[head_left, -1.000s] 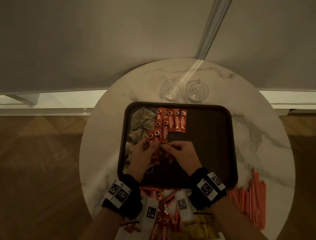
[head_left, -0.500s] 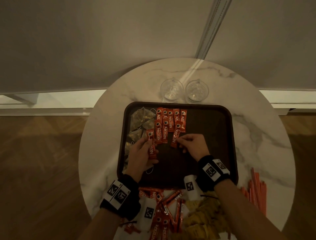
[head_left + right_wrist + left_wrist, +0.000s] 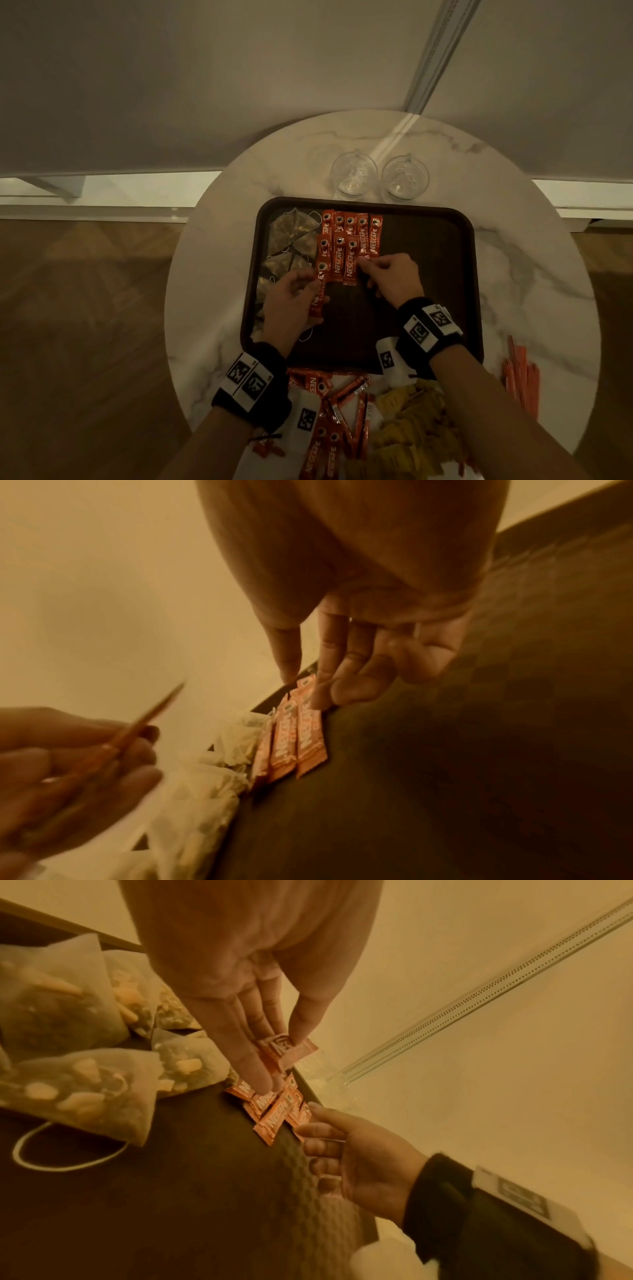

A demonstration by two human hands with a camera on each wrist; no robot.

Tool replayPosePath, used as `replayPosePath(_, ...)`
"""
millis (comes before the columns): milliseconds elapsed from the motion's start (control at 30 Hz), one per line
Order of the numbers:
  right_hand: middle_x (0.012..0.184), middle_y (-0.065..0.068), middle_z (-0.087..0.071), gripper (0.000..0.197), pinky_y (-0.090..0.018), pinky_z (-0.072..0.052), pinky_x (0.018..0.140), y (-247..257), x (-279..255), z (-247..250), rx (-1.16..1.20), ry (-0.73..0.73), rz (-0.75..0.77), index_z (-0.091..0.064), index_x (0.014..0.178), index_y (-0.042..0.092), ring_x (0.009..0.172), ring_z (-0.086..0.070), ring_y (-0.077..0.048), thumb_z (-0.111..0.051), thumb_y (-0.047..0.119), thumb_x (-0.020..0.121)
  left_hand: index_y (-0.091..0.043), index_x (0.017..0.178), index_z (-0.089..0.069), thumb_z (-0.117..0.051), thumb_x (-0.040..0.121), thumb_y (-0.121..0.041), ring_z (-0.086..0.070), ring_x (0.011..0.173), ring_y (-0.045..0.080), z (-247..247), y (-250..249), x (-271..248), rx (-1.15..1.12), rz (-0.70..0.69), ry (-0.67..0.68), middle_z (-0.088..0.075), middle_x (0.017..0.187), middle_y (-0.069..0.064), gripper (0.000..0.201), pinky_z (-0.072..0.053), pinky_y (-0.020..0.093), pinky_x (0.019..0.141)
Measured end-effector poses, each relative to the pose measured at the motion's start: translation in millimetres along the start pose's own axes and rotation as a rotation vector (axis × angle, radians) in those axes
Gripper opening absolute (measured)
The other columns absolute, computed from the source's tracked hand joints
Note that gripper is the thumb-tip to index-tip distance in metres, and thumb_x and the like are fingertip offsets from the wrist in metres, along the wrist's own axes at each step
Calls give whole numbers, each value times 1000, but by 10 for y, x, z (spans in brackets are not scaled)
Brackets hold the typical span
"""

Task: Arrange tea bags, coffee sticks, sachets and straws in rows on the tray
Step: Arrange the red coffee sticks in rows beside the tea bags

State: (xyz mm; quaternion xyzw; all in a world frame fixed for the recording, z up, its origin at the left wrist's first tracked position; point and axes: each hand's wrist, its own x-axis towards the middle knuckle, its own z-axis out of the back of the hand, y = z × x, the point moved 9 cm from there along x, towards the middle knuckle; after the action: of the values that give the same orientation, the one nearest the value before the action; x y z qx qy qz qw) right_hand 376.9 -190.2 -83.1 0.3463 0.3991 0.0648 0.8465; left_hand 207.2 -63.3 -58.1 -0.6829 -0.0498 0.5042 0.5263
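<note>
Left hand pinches coffee stick; right fingers touch row

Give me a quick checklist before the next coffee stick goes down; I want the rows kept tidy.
1. Next stick in hand: ok. The left hand pinches a Nescafe stick.
2. Last stick seated: cannot tell. The right hand fingertips rest at the near end of the stick in the far row; whether it lies flat is unclear.
3. Row alignment: not ok. The near row of sticks is staggered and overlaps the far one.
4. Free space on the tray: ok, its right half is bare.
5. Tea bags kept apart: ok, they sit left of the sticks.
6. Sachets and straws placed: not ok, both lie off the tray.
</note>
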Motion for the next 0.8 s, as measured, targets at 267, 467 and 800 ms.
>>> replayPosePath(267, 82, -1, -73, 9, -10, -48, 57, 151, -558, -148, 182, 209, 174, -73, 93, 14, 57, -60, -5, -68, 20, 88, -17, 101, -62, -64, 92, -19, -69, 94, 17, -247, -57, 6, 75, -50, 54, -70, 102, 0, 10, -60, 35, 67)
replayPosePath(467, 77, 0, -72, 5, -11, -49, 57, 45, -496, -58, 179, 171, 143, -74, 88, 14, 56, -59, -5, -69, 17, 88, -12, 96, -66, -66, 90, -20, -69, 94, 17, -335, -27, 8, 100, -32, 105, -71, 102, 4, 10, -60, 34, 66)
replayPosePath(800, 75, -3, -67, 8, -12, -41, 42, -267, -64, 149, 209, -33, -72, -71, 90, 8, 50, -53, -9, -67, 15, 90, -11, 101, -66, -57, 96, -18, -68, 69, 18, 234, -145, -117, 117, -144, 5, -72, 86, 6, 13, -55, 27, 56)
